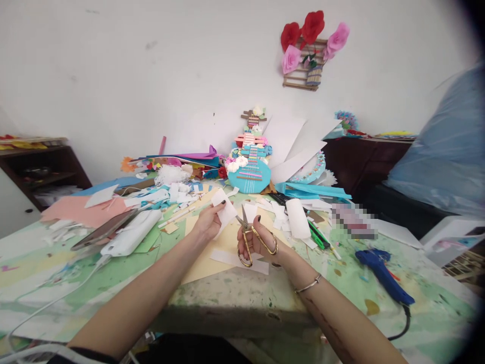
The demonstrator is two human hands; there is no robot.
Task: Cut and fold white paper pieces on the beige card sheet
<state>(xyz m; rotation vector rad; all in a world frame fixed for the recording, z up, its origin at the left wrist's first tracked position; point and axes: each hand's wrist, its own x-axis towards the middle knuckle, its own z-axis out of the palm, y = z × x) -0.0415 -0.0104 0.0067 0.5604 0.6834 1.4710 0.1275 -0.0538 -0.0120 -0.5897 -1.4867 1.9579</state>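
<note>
Between the thumb and fingers of my left hand [208, 220] is a piece of white paper [224, 211], held up over the table. My right hand [261, 242] has its fingers in the gold handles of a pair of scissors [246, 230]. The blades stand apart and point up and away, just right of the paper. Below both hands lie a cream sheet [200, 263] and a white paper strip [242, 261]. A blue paper lute-like instrument [250, 174] with paper flowers stands behind them.
A blue glue gun [384, 275] lies at the right, its cord over the edge. A white paper roll [297, 218] and green markers [317, 236] are nearer. At left are a white power bank [132, 233] with a cable, a phone [104, 230] and paper scraps.
</note>
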